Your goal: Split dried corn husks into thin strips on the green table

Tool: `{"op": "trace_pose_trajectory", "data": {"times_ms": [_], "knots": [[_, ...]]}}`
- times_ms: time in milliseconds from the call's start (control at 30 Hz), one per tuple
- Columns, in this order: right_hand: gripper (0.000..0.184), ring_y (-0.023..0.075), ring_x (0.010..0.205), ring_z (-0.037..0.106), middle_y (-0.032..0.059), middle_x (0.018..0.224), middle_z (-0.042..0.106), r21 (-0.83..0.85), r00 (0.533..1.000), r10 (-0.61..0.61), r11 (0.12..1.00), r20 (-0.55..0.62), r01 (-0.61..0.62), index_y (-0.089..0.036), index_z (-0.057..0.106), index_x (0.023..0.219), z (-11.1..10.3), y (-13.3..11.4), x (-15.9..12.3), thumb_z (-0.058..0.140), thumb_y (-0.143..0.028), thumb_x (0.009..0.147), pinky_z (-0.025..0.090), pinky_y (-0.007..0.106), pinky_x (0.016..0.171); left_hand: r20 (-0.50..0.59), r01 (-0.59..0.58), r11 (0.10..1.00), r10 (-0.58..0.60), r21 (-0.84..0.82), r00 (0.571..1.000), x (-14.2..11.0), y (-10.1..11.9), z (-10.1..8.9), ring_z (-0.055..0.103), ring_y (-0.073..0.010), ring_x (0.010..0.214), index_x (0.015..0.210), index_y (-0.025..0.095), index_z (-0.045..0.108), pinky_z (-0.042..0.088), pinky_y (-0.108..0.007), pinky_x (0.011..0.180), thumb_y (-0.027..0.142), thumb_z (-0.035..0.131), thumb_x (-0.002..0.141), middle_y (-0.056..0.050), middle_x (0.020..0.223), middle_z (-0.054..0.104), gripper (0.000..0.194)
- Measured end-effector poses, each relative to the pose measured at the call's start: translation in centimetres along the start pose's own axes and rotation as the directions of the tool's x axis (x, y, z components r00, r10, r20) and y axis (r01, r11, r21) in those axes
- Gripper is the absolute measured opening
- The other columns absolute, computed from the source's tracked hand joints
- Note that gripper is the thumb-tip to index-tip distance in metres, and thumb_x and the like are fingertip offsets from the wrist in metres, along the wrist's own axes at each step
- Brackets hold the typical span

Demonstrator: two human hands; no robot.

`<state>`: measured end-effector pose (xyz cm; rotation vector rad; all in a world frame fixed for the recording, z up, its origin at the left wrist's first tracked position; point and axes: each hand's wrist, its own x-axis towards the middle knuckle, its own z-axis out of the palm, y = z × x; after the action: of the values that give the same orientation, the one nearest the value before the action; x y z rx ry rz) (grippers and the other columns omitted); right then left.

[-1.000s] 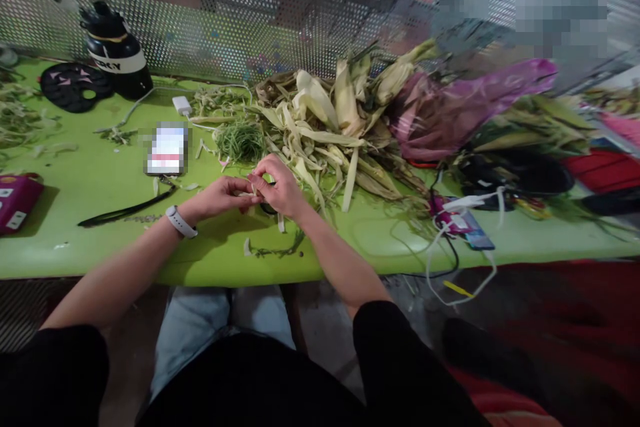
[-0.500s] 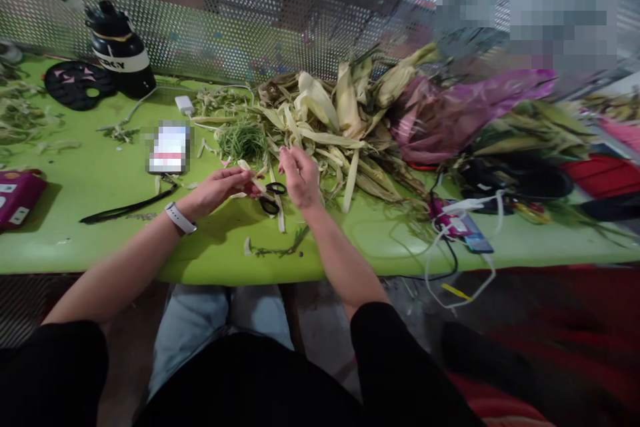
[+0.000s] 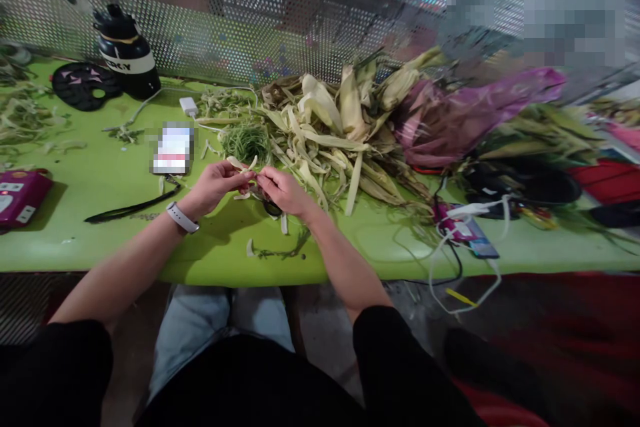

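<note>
In the head view, the piece in hand looks partway worked: pale strips (image 3: 239, 163) sit between both hands, their ends sticking out unevenly, so this one seems unfinished. A large heap of husks (image 3: 325, 123) at two o'clock from the hands appears largely unused; a green bundle (image 3: 246, 145) rests at twelve on the tabletop (image 3: 200, 261). The left hand (image 3: 214, 184) pinches the strips, thumb against fingers. The right hand (image 3: 286, 192) has fingers pressed together on them, contact partly hidden, with scissors (image 3: 273, 209) at five o'clock.
</note>
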<state>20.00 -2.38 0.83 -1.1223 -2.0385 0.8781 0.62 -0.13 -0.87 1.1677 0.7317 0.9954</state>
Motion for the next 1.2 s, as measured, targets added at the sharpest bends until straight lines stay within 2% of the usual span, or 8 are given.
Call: {"op": "trace_pose_trajectory", "data": {"times_ms": [300,467,600,767,1000,1067,1133,1200], "knots": [[0.030,0.0128,0.061,0.045,-0.0031,0.063,0.050,0.073,0.999,0.042,0.996,0.011,-0.043,-0.021,0.048,0.077,-0.3,0.8,0.2,0.047,-0.046,0.094,0.036,0.026,0.060,-0.030,0.000,0.998,-0.002,-0.063,1.000,-0.4,0.5,0.5,0.061,-0.0083,0.059,0.085,0.010,0.069,0.051,-0.022,0.061,0.032,0.086,0.069,-0.001,0.067,0.067,0.032],[0.041,0.0126,0.056,0.046,-0.0022,0.061,0.049,0.346,0.979,0.203,0.920,-0.021,-0.184,-0.021,0.050,0.072,-0.4,1.1,0.4,0.042,-0.056,0.093,0.038,0.026,0.054,0.102,0.141,0.987,-0.132,-0.078,0.986,-0.6,0.4,0.6,0.069,-0.0156,0.073,0.095,0.011,0.067,0.056,-0.030,0.074,0.035,0.073,0.083,-0.007,0.080,0.072,0.027],[0.045,0.0113,0.055,0.041,-0.0035,0.058,0.044,0.334,0.969,0.245,0.917,-0.044,-0.217,-0.022,0.046,0.066,0.1,1.0,0.6,0.050,-0.061,0.088,0.034,0.026,0.053,0.159,0.223,0.968,-0.203,-0.117,0.966,-0.6,0.1,0.9,0.069,-0.0178,0.073,0.097,0.010,0.067,0.057,-0.033,0.073,0.039,0.063,0.090,-0.009,0.077,0.071,0.030],[0.042,0.0106,0.056,0.035,-0.0048,0.058,0.037,0.286,0.981,0.167,0.949,-0.101,-0.132,-0.022,0.040,0.061,0.6,0.9,0.6,0.055,-0.052,0.086,0.031,0.026,0.054,0.173,0.129,0.992,-0.128,0.001,0.977,-0.6,-0.5,0.9,0.065,-0.0130,0.064,0.089,0.012,0.066,0.055,-0.028,0.067,0.037,0.076,0.081,-0.004,0.070,0.069,0.028],[0.035,0.0103,0.054,0.037,-0.0052,0.054,0.039,0.205,0.973,0.131,0.975,-0.190,-0.092,-0.021,0.041,0.058,0.8,1.3,0.4,0.052,-0.040,0.086,0.032,0.026,0.055,0.246,0.017,0.991,-0.049,0.133,0.968,-0.7,-0.3,0.8,0.064,-0.0115,0.062,0.085,0.012,0.068,0.055,-0.026,0.066,0.039,0.076,0.081,-0.004,0.071,0.070,0.028],[0.027,0.0118,0.062,0.047,-0.0033,0.063,0.050,0.193,0.975,0.120,0.978,-0.190,-0.082,-0.020,0.051,0.066,0.3,1.2,0.4,0.054,-0.039,0.086,0.040,0.026,0.062,0.269,0.026,0.985,-0.072,0.171,0.960,-0.8,-0.2,1.1,0.064,-0.0115,0.063,0.085,0.012,0.068,0.055,-0.026,0.065,0.039,0.077,0.080,-0.005,0.072,0.070,0.029],[0.021,0.0151,0.086,0.059,0.0017,0.090,0.064,0.205,0.982,0.066,0.978,-0.177,-0.029,-0.020,0.063,0.088,-0.1,0.9,0.4,0.058,-0.040,0.086,0.048,0.030,0.079,0.294,0.040,0.976,-0.103,0.213,0.950,-0.9,-0.2,1.3,0.064,-0.0116,0.063,0.085,0.011,0.070,0.054,-0.025,0.064,0.040,0.077,0.079,-0.006,0.072,0.070,0.031],[0.027,0.0184,0.113,0.058,0.0054,0.121,0.063,0.231,0.991,-0.004,0.972,-0.131,0.035,-0.023,0.067,0.104,-0.3,0.8,0.5,0.062,-0.042,0.086,0.047,0.036,0.098,0.299,0.039,0.972,-0.110,0.233,0.948,-0.8,-0.3,1.3,0.064,-0.0115,0.063,0.086,0.011,0.071,0.054,-0.025,0.064,0.040,0.077,0.080,-0.006,0.073,0.070,0.031]]}}
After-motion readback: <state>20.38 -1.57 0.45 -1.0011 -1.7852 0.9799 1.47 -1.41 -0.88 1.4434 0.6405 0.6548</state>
